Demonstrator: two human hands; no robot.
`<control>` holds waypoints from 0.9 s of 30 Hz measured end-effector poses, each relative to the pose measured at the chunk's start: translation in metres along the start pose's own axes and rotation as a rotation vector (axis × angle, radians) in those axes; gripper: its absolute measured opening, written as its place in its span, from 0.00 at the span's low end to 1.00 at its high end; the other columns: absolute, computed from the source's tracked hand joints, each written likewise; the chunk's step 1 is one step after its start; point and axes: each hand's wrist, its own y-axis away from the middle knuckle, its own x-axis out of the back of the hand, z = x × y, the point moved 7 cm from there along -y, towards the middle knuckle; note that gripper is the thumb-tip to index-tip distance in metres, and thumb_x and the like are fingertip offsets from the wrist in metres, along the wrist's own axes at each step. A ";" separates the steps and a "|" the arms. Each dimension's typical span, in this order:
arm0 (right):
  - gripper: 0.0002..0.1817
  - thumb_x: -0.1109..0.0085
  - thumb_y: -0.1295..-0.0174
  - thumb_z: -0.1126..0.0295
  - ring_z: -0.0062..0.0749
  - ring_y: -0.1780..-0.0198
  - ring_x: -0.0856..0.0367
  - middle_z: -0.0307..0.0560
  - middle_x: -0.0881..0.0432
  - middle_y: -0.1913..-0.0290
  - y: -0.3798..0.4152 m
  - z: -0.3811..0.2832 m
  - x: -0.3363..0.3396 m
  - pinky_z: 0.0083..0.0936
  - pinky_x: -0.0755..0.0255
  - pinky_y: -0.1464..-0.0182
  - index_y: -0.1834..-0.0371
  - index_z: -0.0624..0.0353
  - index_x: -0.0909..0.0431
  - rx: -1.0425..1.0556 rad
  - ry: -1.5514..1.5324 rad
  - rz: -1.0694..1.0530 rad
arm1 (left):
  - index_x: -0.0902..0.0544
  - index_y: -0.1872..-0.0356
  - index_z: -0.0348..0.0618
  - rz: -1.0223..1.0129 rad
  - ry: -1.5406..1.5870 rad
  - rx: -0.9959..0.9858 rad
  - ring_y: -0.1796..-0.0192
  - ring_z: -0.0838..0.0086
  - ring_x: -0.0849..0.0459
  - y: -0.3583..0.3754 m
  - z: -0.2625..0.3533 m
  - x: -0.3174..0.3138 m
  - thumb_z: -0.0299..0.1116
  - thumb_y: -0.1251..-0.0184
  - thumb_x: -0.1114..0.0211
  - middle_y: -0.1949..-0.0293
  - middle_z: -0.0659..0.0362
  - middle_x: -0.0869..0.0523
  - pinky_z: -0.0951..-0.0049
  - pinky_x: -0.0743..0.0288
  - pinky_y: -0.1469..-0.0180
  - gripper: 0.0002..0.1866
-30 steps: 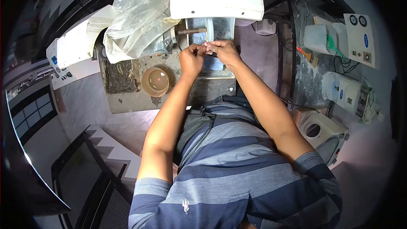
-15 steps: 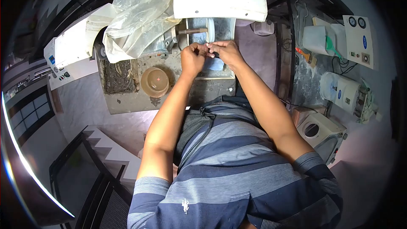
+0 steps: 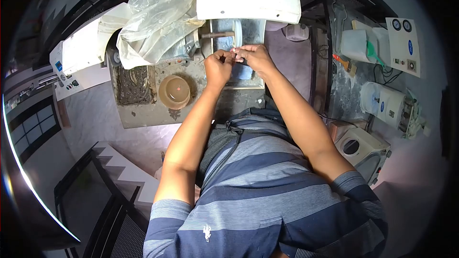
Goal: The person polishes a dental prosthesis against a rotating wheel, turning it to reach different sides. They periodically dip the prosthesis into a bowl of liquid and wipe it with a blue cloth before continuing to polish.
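Beside a pale wheel (image 3: 238,33), left hand (image 3: 218,68) and right hand (image 3: 257,60) pinching one tiny piece (image 3: 233,50)

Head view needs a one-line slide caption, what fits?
Left hand and right hand hold a small piece close to a pale wheel, bowl off to the left.

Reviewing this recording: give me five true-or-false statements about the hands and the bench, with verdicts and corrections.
1. The left hand and right hand meet at a small piece. True.
2. The bowl stands to the right of both hands. False: the bowl is to their left.
3. A shaft meets the wheel from the left. True.
4. The brush has a green handle. False: the brush has an orange one.
5. Crumpled plastic lies left of the wheel. True.
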 end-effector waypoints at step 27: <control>0.09 0.39 0.38 0.75 0.21 0.66 0.20 0.44 0.15 0.67 -0.001 0.003 0.003 0.17 0.27 0.59 0.59 0.71 0.16 0.016 0.014 -0.012 | 0.16 0.71 0.31 -0.022 0.074 0.031 0.73 0.77 0.16 0.002 0.004 -0.002 0.22 0.39 0.36 0.75 0.55 0.14 0.76 0.23 0.69 0.04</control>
